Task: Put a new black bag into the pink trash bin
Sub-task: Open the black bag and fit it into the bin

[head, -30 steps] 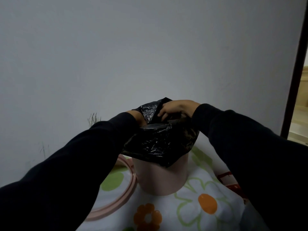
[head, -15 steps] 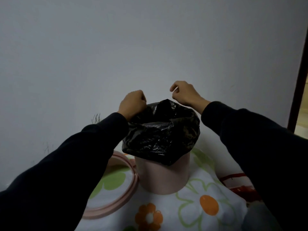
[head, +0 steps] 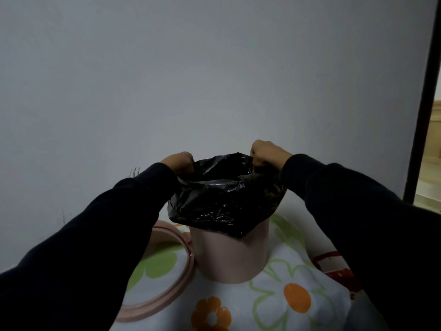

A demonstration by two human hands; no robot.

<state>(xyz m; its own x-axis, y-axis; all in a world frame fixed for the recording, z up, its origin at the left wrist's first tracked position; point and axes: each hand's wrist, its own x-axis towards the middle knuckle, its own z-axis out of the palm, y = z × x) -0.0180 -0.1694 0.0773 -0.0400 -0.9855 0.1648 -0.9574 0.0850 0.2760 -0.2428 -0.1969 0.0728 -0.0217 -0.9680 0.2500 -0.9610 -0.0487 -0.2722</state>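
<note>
Step in hand: seating the bag (head: pixel 222 201) over the bin (head: pixel 230 256). Left hand (head: pixel 177 161) at 9 o'clock and right hand (head: pixel 267 154) at 3 o'clock have fingers closed on its mouth. Next: fold the edge down evenly.

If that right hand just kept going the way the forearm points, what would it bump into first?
Probably the wall. The right hand, gripping the bag edge above the bin, points up and away from the camera; nothing else shows beyond it, though depth is unclear.

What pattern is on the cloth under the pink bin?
The cloth is white with green-outlined flowers and orange flowers, seen in the head view.
</note>
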